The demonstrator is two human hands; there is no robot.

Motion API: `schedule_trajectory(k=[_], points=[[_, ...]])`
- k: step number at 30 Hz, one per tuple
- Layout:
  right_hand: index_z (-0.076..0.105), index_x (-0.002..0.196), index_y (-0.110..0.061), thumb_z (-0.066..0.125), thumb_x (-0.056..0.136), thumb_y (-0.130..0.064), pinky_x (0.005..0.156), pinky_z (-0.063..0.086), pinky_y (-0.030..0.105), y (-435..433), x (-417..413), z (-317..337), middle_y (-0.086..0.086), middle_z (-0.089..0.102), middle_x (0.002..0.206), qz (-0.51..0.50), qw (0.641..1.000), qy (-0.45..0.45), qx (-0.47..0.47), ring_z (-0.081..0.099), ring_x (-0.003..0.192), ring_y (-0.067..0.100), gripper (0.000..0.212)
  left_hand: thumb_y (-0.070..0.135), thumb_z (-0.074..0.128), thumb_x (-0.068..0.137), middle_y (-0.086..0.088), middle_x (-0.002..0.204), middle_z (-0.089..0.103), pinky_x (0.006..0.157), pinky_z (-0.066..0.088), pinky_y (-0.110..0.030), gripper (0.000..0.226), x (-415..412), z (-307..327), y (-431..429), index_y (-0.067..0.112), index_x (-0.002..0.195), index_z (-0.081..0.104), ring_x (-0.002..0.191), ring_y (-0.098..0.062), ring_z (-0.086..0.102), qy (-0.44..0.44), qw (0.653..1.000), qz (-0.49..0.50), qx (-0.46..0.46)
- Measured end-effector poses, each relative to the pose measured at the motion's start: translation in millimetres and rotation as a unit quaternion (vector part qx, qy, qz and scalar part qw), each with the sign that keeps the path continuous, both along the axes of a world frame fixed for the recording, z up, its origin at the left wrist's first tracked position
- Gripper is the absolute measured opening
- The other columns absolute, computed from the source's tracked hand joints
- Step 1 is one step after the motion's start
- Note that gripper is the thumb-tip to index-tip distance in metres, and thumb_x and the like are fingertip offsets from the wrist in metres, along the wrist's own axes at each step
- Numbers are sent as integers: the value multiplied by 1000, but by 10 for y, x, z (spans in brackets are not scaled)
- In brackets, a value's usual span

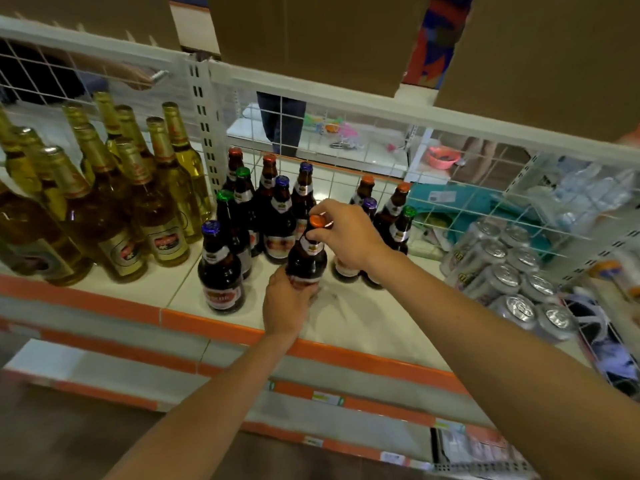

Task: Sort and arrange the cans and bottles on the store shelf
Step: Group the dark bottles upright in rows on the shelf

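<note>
A dark brown glass bottle with an orange cap point(307, 259) is held upright at the near middle of the white store shelf with the orange front edge point(363, 320). Its lower body is wrapped by the left hand point(285, 301), whose grip is clamped round the label. Its neck, just under the cap, is pinched by the right hand point(348, 235), so that grip too is closed on the bottle. Whether the base touches the shelf cannot be told, as it is hidden by the left hand.

The step in hand is judged to be the placing of this bottle among the cluster of dark brown bottles with orange, green and purple caps point(277, 220), which stands just beyond it and to both sides. Tall golden bottles with foil necks point(104, 202) are grouped at the left, and silver cans point(512, 271) are packed in rows at the right.

Next, the bottle would need to be set down level in a free gap, perhaps beside other orange caps, with the label turned to the near side. Both grips would then be loosened without the neighbours being knocked.
</note>
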State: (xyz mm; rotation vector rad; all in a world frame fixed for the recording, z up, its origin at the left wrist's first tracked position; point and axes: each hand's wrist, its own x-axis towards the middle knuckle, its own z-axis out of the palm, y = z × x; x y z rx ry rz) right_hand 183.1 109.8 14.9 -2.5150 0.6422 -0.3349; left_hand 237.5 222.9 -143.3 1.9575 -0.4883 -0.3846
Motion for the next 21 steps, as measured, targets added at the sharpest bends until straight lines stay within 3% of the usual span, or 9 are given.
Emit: schedule_trajectory(k=[5,7,10,21], points=[[63,121,-16,76,85,-29,85,48,29,-293,-524,222,2,66,111,-17,999,42,-30,59,97,15,41,48,81,71,4,108,69,75,51,-30,59,-507,204,-168,21,119,60,96,-18,65,-30,997,-56,37],[65,119,-16,77,84,-28,85,49,32,-407,-722,245,2,66,107,-37,998,48,-32,60,95,17,39,53,80,72,6,106,69,72,49,-28,57,-694,249,-269,23,116,61,94,-16,66,-28,995,-78,49],[65,115,-15,79,82,-27,87,52,41,-553,-938,227,5,67,106,-60,996,56,-29,63,97,25,38,58,78,71,6,103,71,72,51,-29,58,-919,268,-417,24,114,62,92,-17,67,-45,993,-97,55],[62,123,-15,75,86,-25,79,43,28,-801,-1183,85,5,66,114,-83,993,72,-39,60,104,23,40,53,81,68,9,109,67,75,50,-29,63,-1170,153,-740,27,120,57,97,-15,65,5,995,-91,35]])
